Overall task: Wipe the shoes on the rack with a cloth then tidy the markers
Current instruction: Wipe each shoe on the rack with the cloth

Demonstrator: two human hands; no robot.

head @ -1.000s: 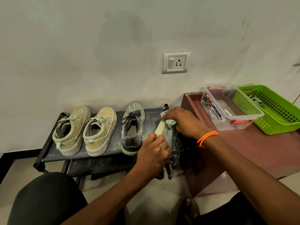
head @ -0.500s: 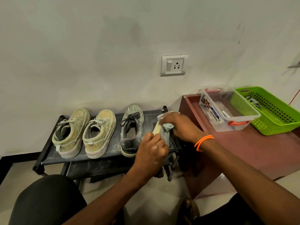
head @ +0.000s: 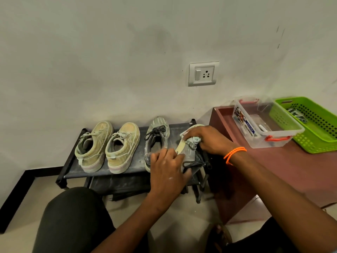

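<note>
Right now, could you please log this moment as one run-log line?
step: wiping grey shoe | left hand: holds shoe | right hand: grips cloth | markers: untouched

Right of the frame, clear plastic box (head: 262, 123), side label (head: 245, 123) with white print reading "MULTI BOX", other print too small to read

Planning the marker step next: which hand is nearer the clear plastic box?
Right. The right hand wipes the tilted shoe's toe with the cloth, beside the clear plastic box; the left hand grips that shoe farther left.
</note>
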